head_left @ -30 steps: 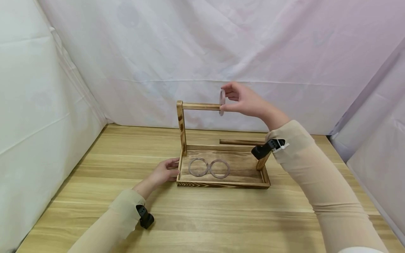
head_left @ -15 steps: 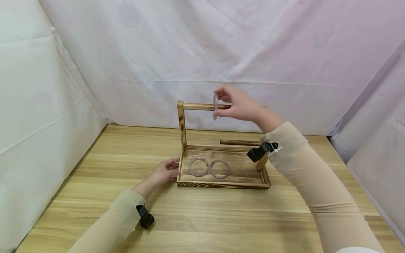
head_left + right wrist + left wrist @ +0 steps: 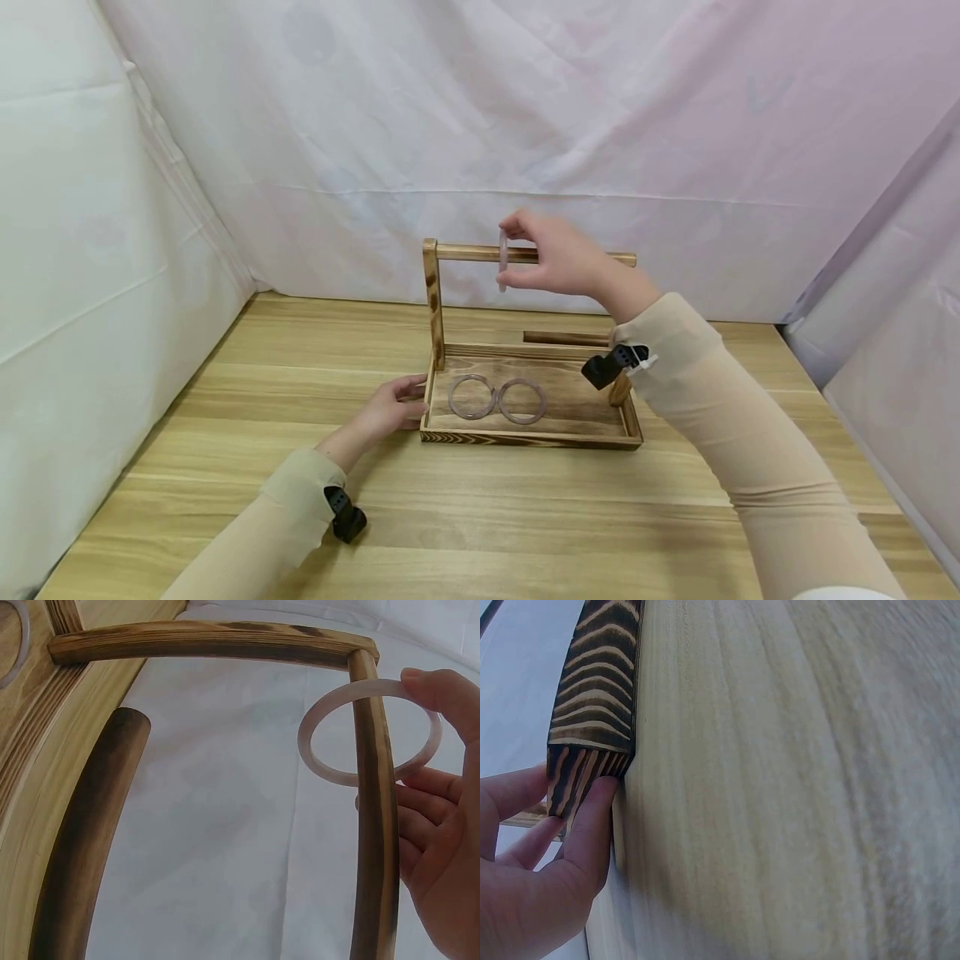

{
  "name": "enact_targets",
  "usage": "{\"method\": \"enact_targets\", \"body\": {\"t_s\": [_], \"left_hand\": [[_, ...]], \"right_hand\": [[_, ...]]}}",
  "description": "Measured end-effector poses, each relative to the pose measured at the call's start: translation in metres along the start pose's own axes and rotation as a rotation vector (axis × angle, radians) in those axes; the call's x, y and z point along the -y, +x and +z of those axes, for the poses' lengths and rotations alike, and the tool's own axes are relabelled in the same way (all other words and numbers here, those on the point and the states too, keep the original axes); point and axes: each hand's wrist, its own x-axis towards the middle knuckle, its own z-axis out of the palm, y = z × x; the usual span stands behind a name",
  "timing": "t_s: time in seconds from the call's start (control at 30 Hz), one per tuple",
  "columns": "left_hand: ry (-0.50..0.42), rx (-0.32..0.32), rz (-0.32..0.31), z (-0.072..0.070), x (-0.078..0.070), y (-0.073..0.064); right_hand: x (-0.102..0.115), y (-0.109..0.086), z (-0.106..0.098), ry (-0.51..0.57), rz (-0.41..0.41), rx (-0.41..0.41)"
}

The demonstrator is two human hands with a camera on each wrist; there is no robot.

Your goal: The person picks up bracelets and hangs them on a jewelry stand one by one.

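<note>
My right hand [image 3: 558,254] pinches a pale translucent bangle [image 3: 503,260] between thumb and fingers. The right wrist view shows the stand's top bar [image 3: 373,817] passing through that bangle [image 3: 319,712]. Below is the stand's wooden tray [image 3: 525,437], where two more bangles lie flat, a left bangle [image 3: 472,397] beside a right bangle [image 3: 522,401]. At the tray's left end my left hand [image 3: 386,410] rests with its fingers and thumb against the outer wall, as the left wrist view of the same hand [image 3: 540,885] also shows.
A left post [image 3: 433,308] carries the top bar, whose right end [image 3: 630,259] stands free. Behind the tray runs a dark lower bar [image 3: 566,338], its right end hidden by my forearm. All stands on a wooden table [image 3: 465,517], with white cloth [image 3: 480,100] hanging behind.
My right hand has moved left and slightly down, carrying the bangle along the top bar from near its middle toward the left post. The left hand and the two bangles in the tray have stayed put.
</note>
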Motion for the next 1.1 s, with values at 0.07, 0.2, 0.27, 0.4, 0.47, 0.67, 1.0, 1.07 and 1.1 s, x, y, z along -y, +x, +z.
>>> {"method": "enact_targets", "body": {"t_s": [0.07, 0.2, 0.27, 0.4, 0.47, 0.67, 1.0, 1.07, 1.1], "left_hand": [[0.002, -0.004, 0.001, 0.0003, 0.0001, 0.0003], [0.000, -0.006, 0.004, 0.0011, 0.0002, 0.0004], [-0.003, -0.004, 0.005, 0.0014, 0.0003, 0.0004], [-0.012, -0.002, 0.004, 0.0019, 0.0001, 0.0002], [-0.011, -0.001, 0.004, 0.0021, 0.0001, 0.0000], [-0.016, -0.007, 0.012, 0.0031, 0.0004, -0.0005], [-0.016, 0.001, 0.016, 0.0029, 0.0016, 0.0003], [-0.014, 0.000, 0.017, 0.0030, 0.0015, 0.0002], [-0.015, -0.002, 0.018, 0.0030, 0.0013, 0.0001]], "right_hand": [[0.0011, 0.0000, 0.0006, -0.019, -0.004, -0.001], [0.0014, 0.0002, 0.0024, -0.040, -0.003, 0.006], [0.0017, 0.0003, 0.0030, -0.050, -0.003, 0.009], [0.0012, 0.0007, 0.0039, -0.082, -0.003, 0.017], [0.0009, 0.0008, 0.0043, -0.101, -0.005, 0.020], [0.0014, -0.0002, 0.0052, -0.157, -0.004, 0.033], [0.0021, 0.0002, 0.0061, -0.206, 0.000, 0.051], [0.0022, 0.0003, 0.0058, -0.212, 0.002, 0.054], [0.0022, 0.0006, 0.0057, -0.213, 0.003, 0.056]]}}
